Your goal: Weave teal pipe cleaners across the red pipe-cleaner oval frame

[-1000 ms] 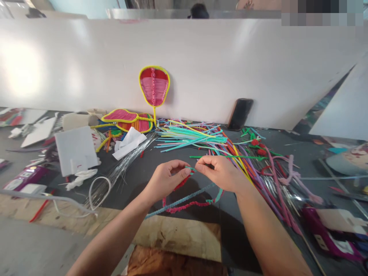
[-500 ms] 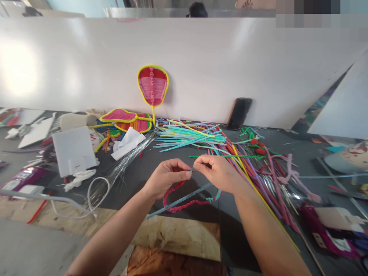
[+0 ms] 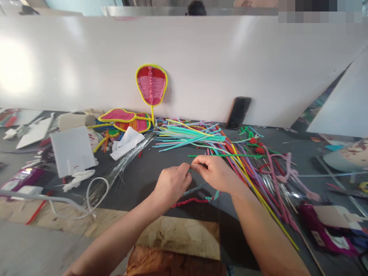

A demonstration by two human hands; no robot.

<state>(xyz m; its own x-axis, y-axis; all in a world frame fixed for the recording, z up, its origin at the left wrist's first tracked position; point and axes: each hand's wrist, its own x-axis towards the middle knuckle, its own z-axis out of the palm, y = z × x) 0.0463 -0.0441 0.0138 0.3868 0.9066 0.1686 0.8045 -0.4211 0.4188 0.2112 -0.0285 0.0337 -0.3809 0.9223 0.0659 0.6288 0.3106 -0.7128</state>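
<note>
Over the dark table my left hand [image 3: 174, 182] and my right hand [image 3: 214, 172] meet fingertip to fingertip. Both are closed in a pinch on a twisted pipe cleaner [image 3: 192, 200], coloured red and teal, that hangs in a loop below them. A blue fuzzy length [image 3: 196, 188] crosses inside the loop, and my left hand covers much of it. The exact spot between my fingertips is mostly hidden. Just behind my right hand lies a straight green pipe cleaner [image 3: 244, 155]. Farther back is a pile of teal and blue pipe cleaners [image 3: 189, 136].
A yellow-edged pink paddle shape [image 3: 151, 85] stands against the white board [image 3: 100, 57], with similar flat shapes [image 3: 123, 119] beside it. A phone [image 3: 239, 112] leans there too. Thin wires [image 3: 123, 163] and a white cable [image 3: 97, 180] lie left; a magenta tool [image 3: 324, 230] lies right.
My left hand has rolled over, back of the hand now upward, hiding the loop's left side. My right hand stays pinched in nearly the same place.
</note>
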